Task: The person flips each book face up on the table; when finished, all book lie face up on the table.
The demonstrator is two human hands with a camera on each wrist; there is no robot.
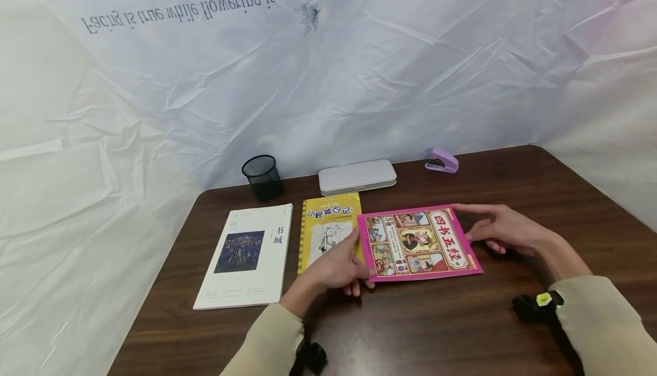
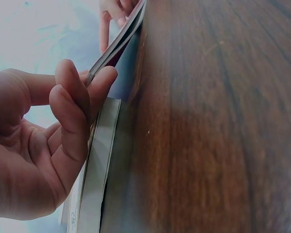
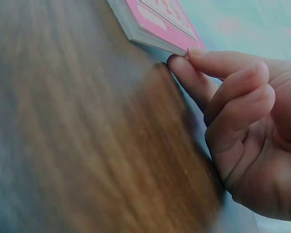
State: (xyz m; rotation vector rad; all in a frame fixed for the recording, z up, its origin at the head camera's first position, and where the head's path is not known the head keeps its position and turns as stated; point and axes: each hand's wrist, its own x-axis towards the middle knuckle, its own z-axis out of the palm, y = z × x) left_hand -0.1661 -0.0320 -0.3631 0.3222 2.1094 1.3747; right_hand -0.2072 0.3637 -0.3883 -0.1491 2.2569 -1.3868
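A pink-bordered book (image 1: 418,243) with cartoon panels on its cover is held between both hands, its left part overlapping a yellow book (image 1: 332,211). My left hand (image 1: 336,266) pinches its left edge, thumb on the cover at the near corner. From the left wrist view, the pink book (image 2: 117,42) looks tilted, its left edge raised above the stacked page edges of another book (image 2: 104,145). My right hand (image 1: 505,229) grips the right edge; in the right wrist view its thumb and a finger pinch the pink book (image 3: 160,22) there, above the tabletop.
On the left of the dark wooden table (image 1: 421,330) lies a white book (image 1: 279,250) with a dark picture. Along the back stand a black mesh pen holder (image 1: 263,179), a white case (image 1: 357,176) and a purple stapler (image 1: 443,161). A pale cloth (image 1: 410,79) hangs behind.
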